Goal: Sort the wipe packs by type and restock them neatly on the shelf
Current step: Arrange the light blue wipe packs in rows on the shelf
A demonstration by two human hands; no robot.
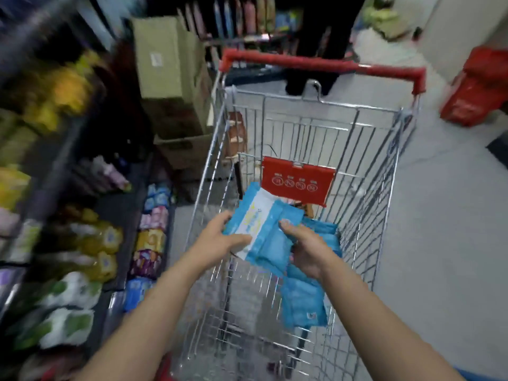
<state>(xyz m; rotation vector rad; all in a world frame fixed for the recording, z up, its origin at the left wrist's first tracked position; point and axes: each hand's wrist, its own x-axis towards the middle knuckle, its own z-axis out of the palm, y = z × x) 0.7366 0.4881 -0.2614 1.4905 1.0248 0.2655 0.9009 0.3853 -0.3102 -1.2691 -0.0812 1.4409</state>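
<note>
Over the wire shopping cart (382,171) I hold a stack of blue wipe packs (264,229) between both hands. My left hand (220,240) grips the stack's left edge, thumb on top of a pack with a white label. My right hand (305,248) grips the right side, thumb across the top. Several more blue wipe packs (302,301) lie in the cart's right part below my right hand. The shelf (68,243) runs along the left, blurred, with rows of yellow, green, pink and blue packs.
The cart has a red handle (321,64) at its far end and a red child-seat flap (298,181). Cardboard boxes (170,78) stack beside the shelf. A person in dark trousers (316,50) stands beyond the cart. Red baskets (478,86) sit on the grey floor at right.
</note>
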